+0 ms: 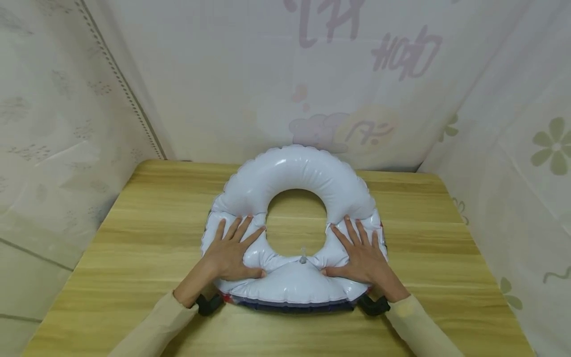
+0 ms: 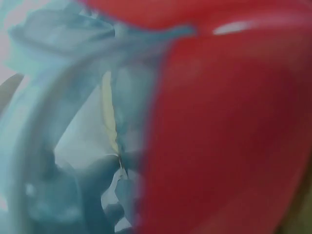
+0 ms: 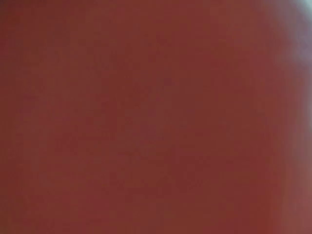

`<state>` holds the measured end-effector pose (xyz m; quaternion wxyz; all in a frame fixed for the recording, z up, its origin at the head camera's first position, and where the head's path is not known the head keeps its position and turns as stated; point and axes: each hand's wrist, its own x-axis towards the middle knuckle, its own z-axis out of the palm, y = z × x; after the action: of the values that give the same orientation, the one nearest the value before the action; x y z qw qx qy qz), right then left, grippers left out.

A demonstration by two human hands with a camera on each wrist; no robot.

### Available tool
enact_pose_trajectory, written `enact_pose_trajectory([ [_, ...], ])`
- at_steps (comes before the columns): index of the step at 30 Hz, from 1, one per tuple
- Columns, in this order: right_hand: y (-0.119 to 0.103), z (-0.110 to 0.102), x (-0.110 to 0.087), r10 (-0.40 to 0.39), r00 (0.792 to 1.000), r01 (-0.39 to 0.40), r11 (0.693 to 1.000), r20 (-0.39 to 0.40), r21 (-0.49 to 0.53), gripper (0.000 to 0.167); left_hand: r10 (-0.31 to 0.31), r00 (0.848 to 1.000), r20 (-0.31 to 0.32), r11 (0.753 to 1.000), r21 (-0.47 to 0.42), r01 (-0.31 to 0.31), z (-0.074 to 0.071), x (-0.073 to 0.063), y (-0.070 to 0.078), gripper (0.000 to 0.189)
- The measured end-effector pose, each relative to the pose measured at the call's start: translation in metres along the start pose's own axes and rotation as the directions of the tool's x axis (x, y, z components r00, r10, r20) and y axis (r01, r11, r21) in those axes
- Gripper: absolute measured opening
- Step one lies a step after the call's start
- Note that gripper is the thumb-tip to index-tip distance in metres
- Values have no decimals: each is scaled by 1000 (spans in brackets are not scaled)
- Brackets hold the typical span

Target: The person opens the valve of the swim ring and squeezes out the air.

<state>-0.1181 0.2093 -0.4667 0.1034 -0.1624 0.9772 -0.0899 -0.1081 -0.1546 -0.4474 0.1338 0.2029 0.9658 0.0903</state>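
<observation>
An inflatable swim ring [image 1: 296,166], white on top, lies on the wooden table in the head view. Both my hands press on it with fingers spread. My left hand [image 1: 229,255] flattens its left side, and my right hand [image 1: 361,255] dents its right side; creases run out around both. Between the thumbs, at the inner edge, a clear air valve [image 1: 303,257] sticks up. Red and dark colour shows along the ring's near lower edge. Close up in the left wrist view is a red part of the ring [image 2: 229,126]; the right wrist view is only blurred red.
The wooden table [image 1: 446,258] extends on both sides of the ring. Pale printed sheeting [image 1: 214,84] hangs behind the table, with more on the left and right. Black wrist straps [image 1: 209,304] show under the sleeves.
</observation>
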Motion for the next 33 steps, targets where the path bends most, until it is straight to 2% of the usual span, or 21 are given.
enact_pose_trajectory([
  [6, 7, -3, 3, -23, 1000, 23, 999, 5, 32, 120, 14, 999, -29, 1000, -23, -14, 3, 4, -8, 114],
  [13, 24, -3, 1, -84, 995, 91, 984, -50, 151, 118, 50, 994, -95, 997, -60, -56, 0, 5, -15, 114],
  [16, 34, -6, -5, -110, 992, 122, 964, -62, 235, 113, 60, 991, -122, 994, -88, -71, 1, 1, -16, 112],
  [19, 41, -12, -13, -135, 989, 146, 926, -55, 348, 103, 67, 988, -136, 986, -139, -86, 1, -7, -19, 114],
  [21, 44, -17, -18, -156, 987, 158, 901, -39, 404, 95, 75, 987, -139, 975, -195, -102, 1, -14, -21, 113],
  [23, 47, -22, -22, -179, 984, 164, 889, -7, 426, 89, 81, 988, -130, 954, -278, -115, -3, -22, -24, 108],
  [27, 49, -39, -23, -216, 974, 168, 890, 67, 425, 81, 61, 994, -96, 908, -408, -95, -18, -32, -25, 90],
  [30, 53, -59, -21, -177, 981, 133, 904, 73, 406, 72, 20, 993, -115, 888, -454, -71, -35, -28, -25, 80],
  [33, 56, -78, -14, -110, 993, 87, 909, 35, 407, 67, -23, 983, -182, 865, -496, -72, -51, -16, -23, 75],
])
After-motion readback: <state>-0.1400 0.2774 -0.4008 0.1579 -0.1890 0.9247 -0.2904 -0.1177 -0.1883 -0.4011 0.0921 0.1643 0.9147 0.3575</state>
